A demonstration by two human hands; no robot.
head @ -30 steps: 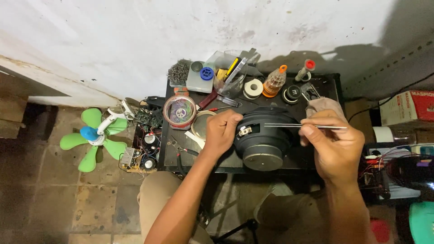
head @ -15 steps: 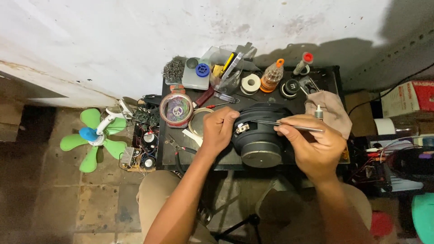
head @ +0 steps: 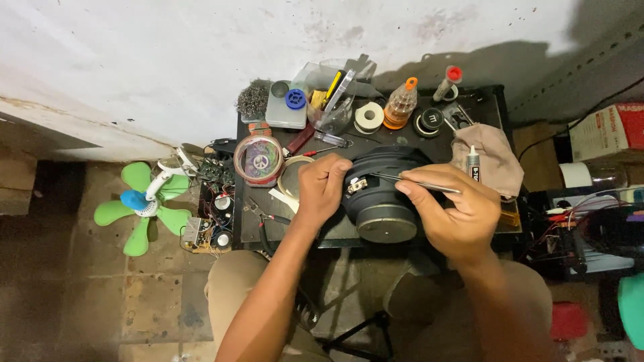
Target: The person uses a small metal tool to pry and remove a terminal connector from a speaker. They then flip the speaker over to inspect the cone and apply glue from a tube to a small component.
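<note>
Thin metal tweezers [head: 416, 182] are pinched between the thumb and fingers of the right hand [head: 456, 214], the tips being pointed left at a small terminal on the speaker [head: 382, 194]. The left hand [head: 322, 188] is closed on the speaker's left rim, fingers curled over the top of it. The speaker is seen lying magnet-up at the front edge of the black table [head: 483, 104], about midway along it. Just left of the left hand, a round tin [head: 258, 159] and a ring of tape [head: 290, 177] are set near the table's left edge. A beige cloth [head: 496, 161] with a small tube [head: 473, 164] on it is spread at the right edge. Along the back edge a clear tub of tools [head: 335, 100], a white tape roll [head: 369, 116] and an orange-capped bottle [head: 401, 104] are lined up. A green fan [head: 141, 204] is seen on the floor, well left of the table.
</note>
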